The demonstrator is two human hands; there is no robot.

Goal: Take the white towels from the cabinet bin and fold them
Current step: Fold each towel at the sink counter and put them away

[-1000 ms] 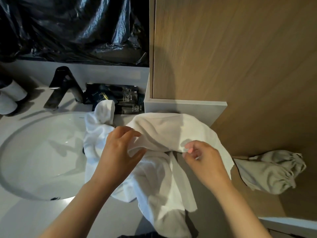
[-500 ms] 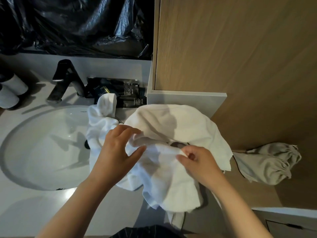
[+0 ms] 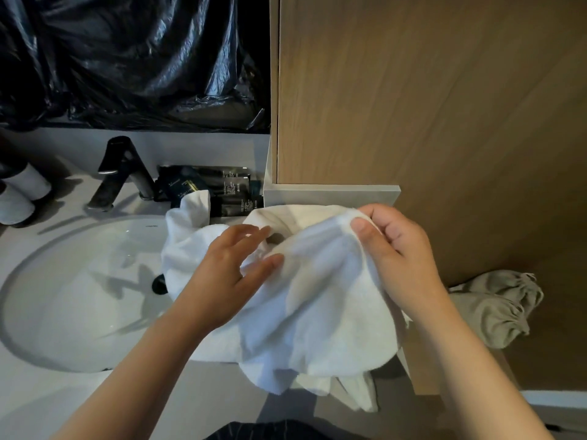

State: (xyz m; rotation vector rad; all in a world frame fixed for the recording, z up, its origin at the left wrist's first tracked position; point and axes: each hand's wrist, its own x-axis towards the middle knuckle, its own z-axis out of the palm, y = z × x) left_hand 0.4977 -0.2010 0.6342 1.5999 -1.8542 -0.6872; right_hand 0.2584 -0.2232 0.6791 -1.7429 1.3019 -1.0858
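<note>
Right hand (image 3: 400,258) first: its thumb and curled fingers pinch the upper edge of the white towel (image 3: 317,296), lifting that edge just in front of the grey ledge (image 3: 330,195). My view of the left hand (image 3: 228,274) shows the fingers nearly straight and spread, lying flat on the cloth with the thumb alongside; it presses rather than grips. The towel is bunched and rumpled, not folded, spread between both hands on the counter's right end, with its lower edge hanging over the front. More white cloth (image 3: 187,249) lies under and left of it; I cannot tell whether that is a second towel.

That left part droops over the rim into the sink (image 3: 63,281), touching the bowl near the dark drain (image 3: 158,284). I see nothing else in the bowl. On the right a grey drawstring bag (image 3: 495,306) lies closed on a wooden shelf, apart from the towel; what it holds is hidden.

Behind the sink stands a black tap (image 3: 124,173), with dark packets (image 3: 222,192) just beside it and two white cups (image 3: 22,192) at the far left. The counter (image 3: 47,408) is pale grey. Black plastic sheeting (image 3: 127,58) covers the wall above, and a wood panel (image 3: 444,122) fills the right side.
</note>
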